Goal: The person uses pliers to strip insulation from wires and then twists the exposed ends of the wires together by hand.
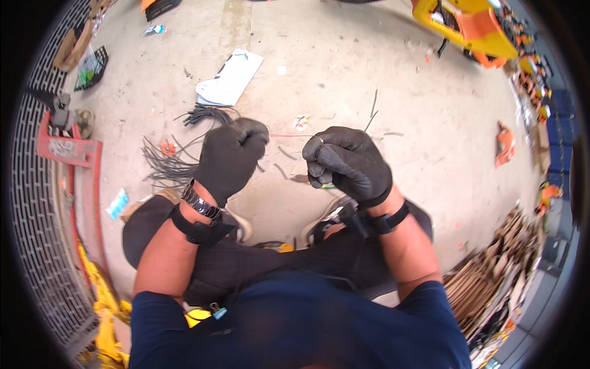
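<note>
I sit or squat low over a concrete floor (318, 97), both hands in black gloves. A thin strand (291, 135), wire or thread, is pulled nearly straight between them. My left hand (230, 159) is closed on one end, knuckles up. The other end is pinched between the thumb and fingers of my right hand (352, 161). On the floor beside my left hand lies a loose spread of thin dark cable or tubing lengths (168, 163). Just beyond it is a tighter dark bundle (207, 114). A few short cut pieces (286, 153) lie below the strand.
Farther out are a white folded sheet or bag (233, 78) and a small printed scrap (301, 122). A red metal frame (64, 150) stands at left, against metal grating (39, 193). Stacked flattened cardboard (484, 272) is at lower right. Yellow-orange equipment (465, 25) occupies the upper right.
</note>
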Demonstrator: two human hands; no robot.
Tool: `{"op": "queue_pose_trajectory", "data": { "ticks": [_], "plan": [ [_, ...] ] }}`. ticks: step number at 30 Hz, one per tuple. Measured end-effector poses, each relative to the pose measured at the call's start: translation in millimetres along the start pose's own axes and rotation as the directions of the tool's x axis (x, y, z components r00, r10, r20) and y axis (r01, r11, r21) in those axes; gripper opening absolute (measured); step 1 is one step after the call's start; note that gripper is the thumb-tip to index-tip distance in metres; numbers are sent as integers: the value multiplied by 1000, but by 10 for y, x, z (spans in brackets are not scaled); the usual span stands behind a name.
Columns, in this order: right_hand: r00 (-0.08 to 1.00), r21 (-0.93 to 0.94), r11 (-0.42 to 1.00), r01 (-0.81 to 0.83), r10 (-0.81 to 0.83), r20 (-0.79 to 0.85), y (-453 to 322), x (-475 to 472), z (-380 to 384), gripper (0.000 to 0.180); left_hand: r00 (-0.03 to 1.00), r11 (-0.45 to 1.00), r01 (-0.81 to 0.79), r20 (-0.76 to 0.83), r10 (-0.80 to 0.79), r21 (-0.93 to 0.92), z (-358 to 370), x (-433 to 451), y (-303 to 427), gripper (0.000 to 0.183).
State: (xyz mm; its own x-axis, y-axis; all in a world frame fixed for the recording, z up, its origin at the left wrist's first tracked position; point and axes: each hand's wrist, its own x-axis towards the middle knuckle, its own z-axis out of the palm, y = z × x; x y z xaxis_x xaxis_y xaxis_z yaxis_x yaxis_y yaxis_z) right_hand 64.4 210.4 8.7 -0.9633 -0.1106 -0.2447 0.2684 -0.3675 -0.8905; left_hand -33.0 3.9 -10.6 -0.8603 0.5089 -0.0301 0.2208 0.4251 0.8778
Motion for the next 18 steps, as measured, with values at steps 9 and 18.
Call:
{"op": "queue_pose_trajectory", "data": {
  "ticks": [9, 18],
  "plan": [
    [963, -175, 982, 63, -106, -249, 191, 152, -69, 22, 919, 994, 37, 393, 6, -101, 125, -194, 76, 18],
    [862, -933, -14, 360, -378, 339, 254, 198, -147, 24, 865, 930, 273, 486, -125, -245, -215, -36, -3, 16]
  ]
}}
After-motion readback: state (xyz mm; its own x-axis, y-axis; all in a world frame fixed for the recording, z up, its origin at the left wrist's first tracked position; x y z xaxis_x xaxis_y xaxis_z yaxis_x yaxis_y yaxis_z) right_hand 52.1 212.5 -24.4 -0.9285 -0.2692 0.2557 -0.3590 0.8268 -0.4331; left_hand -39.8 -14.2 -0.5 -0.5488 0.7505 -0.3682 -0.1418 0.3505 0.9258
